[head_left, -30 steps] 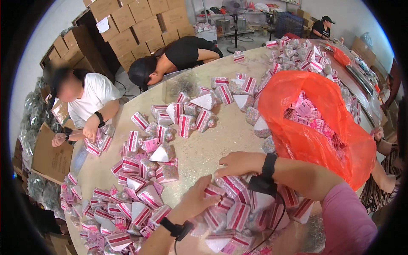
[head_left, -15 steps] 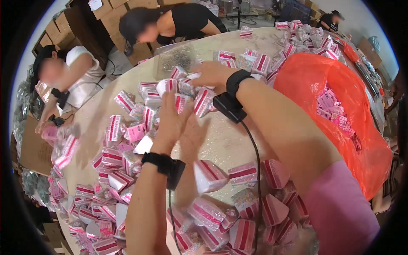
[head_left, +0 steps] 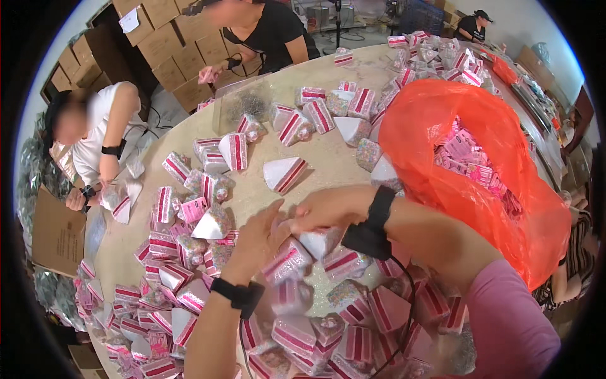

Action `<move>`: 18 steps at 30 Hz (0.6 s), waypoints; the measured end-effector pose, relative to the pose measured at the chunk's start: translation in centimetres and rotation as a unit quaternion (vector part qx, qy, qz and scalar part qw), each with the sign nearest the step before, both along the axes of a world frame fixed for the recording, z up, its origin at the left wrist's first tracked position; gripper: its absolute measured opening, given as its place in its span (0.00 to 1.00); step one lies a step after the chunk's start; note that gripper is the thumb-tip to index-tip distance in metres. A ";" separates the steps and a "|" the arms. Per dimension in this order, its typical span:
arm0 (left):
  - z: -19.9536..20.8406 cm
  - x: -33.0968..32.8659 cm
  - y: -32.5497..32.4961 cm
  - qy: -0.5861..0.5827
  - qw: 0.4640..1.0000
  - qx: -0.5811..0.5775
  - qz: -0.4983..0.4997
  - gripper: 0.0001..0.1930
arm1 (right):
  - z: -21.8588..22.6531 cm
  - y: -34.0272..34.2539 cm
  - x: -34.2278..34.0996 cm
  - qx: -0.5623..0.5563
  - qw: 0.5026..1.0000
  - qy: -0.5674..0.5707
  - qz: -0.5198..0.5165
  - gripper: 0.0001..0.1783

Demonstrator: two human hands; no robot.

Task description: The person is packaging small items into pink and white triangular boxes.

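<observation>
The left hand (head_left: 257, 237) and the right hand (head_left: 334, 207) meet over the far edge of the near heap of pink-and-white, cake-slice-shaped wedges in clear film (head_left: 358, 344); their fingers overlap, so I cannot tell whether either grasps anything. A white-faced wedge wrapped in clear film (head_left: 319, 241) lies just below the right hand, and a single white-topped wedge with a dark pink stripe (head_left: 284, 175) lies apart, beyond the hands on the pale, glossy desk (head_left: 341, 161).

The likeliest trouble is sliding: slick film on a smooth surface gives little grip, so pressure on one wedge could push its neighbours toward the near edge or make the upper ones tumble. The thin black cable (head_left: 413, 294) hanging from the black wrist module on the right arm (head_left: 366, 240) crosses the heap and could snag on a corner or drag a wrapper. The large red bag of thin, crumpled plastic (head_left: 423, 104) stands near the right forearm; a knock might make its soft mouth sag and spill the flat pink printed cards (head_left: 467, 151) inside.

The wedges look light and perhaps foam-like, with smooth white triangular faces, glittery pink sides banded in dark pink, and, on some, a bumpy end of multicoloured bead-like bits. The film creases and catches the light. Similar wedges lie in a loose heap to the left (head_left: 161, 278).
</observation>
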State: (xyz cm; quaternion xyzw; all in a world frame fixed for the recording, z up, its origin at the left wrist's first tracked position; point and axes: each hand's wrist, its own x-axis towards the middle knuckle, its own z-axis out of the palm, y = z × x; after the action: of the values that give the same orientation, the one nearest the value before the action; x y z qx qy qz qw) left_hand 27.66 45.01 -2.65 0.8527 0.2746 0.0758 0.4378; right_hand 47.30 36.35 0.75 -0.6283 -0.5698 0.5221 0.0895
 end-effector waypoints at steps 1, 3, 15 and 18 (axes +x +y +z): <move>0.7 -0.5 -0.5 0.015 0.993 -0.114 0.011 0.36 | 0.3 -0.3 0.8 0.102 0.993 -0.010 -0.055 0.21; 1.5 -0.6 -1.3 0.017 0.999 -0.045 0.011 0.37 | -1.5 -0.3 4.7 0.270 0.928 -0.228 -0.117 0.22; -4.4 1.0 -0.6 -0.115 0.991 -0.070 0.019 0.38 | -1.6 -1.9 11.8 0.120 0.837 -0.492 -0.207 0.36; -4.2 0.6 -1.0 -0.121 0.990 -0.066 0.037 0.39 | -2.2 -3.6 9.2 0.149 0.877 -0.403 -0.216 0.34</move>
State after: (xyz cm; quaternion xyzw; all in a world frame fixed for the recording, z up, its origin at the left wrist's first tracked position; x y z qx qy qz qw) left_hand 28.26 44.00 -6.89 0.7959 0.2550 0.1763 0.5201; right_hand 56.53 32.79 -1.43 -0.8711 -0.4775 0.1006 0.0556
